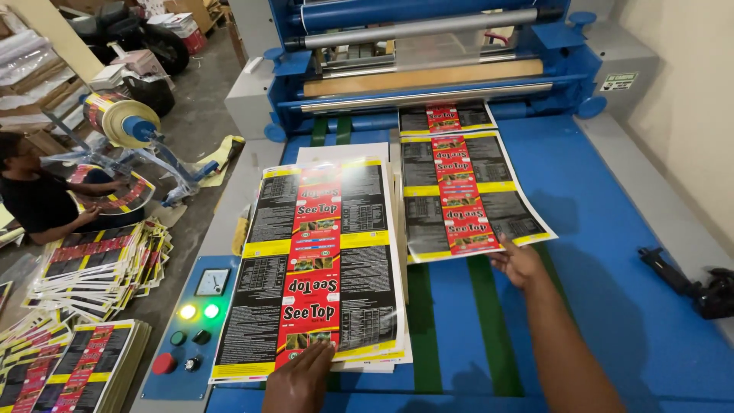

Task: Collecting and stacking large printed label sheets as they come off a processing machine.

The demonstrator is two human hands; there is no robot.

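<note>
My left hand [300, 380] rests flat on the near edge of a stack of printed sheets [317, 260], black with red and yellow panels, on the blue machine bed [612, 252]. My right hand [518, 262] touches with its fingertips the near edge of a single printed sheet [466, 191] lying further right. This sheet points toward the rollers [420, 76]. Another sheet [446, 117] lies partly under the rollers ahead of it. Both hands grip nothing.
Green belts [489, 321] run along the bed. A control panel [191, 329] with lit lamps, buttons and a gauge sits left. A black tool [692, 284] lies at right. On the floor at left sits a person [38, 199] among sheet stacks [92, 268] and a roll [122, 118].
</note>
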